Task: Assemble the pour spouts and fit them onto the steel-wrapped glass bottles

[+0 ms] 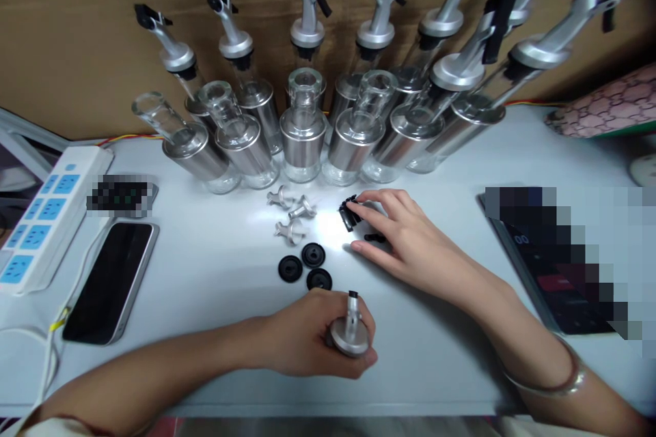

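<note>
Spouts (350, 340) are silver; discs (290, 269), black; the power strip (43, 220), white with blue sockets (52, 208).

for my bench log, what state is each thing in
Silver metal pourer: gripped in left hand
Four front clear glass bottles: open
Remaining clear glass bottles: pourers fitted
Black rectangular phone: screen dark
Flat dark device, right: screen lit
Three round black discs: lying flat
Silver metal fittings: loose
</note>
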Demonstrator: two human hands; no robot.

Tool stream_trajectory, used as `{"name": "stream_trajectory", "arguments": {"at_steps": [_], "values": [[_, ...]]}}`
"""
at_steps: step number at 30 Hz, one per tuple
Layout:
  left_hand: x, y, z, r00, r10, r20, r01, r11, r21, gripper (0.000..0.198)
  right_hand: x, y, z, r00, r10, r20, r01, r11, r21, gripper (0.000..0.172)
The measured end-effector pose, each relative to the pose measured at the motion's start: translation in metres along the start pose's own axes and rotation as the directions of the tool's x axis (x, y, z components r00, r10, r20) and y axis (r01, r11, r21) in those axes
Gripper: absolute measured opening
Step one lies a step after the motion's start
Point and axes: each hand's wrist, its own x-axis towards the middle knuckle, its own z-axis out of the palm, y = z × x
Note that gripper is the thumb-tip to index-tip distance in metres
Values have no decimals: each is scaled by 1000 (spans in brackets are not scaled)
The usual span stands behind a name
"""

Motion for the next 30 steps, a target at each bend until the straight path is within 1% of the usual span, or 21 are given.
{"name": "stream_trajectory", "arguments": {"at_steps": [5, 9, 14, 20, 24, 30], "values": [[-1, 1, 0, 1000, 9, -10, -8, 1000, 11, 12, 1, -1, 1, 999, -34, 13, 34, 999, 0, 46], [0, 2, 0, 1000, 9, -5, -9, 1000, 13, 13, 3, -1, 2, 1000, -16, 9, 16, 1000, 0, 51], [1, 0, 0, 1000, 23, -13, -23, 1000, 20, 13, 0, 0, 1, 1000, 0, 11, 0, 1000, -1, 48], [1, 1, 0, 1000, 12, -13, -12, 1000, 20, 14, 1, -2, 4, 999, 23, 23, -22, 1000, -22, 55], [0, 2, 1, 1000, 15, -13, -15, 1000, 20, 13, 1, -3, 3, 1000, -2, -6, 2, 1000, -16, 52], [0, 0, 0, 1000, 23, -18, -22, 999, 39, 13, 0, -4, 3, 999, -38, 16, 37, 998, 44, 52]]}}
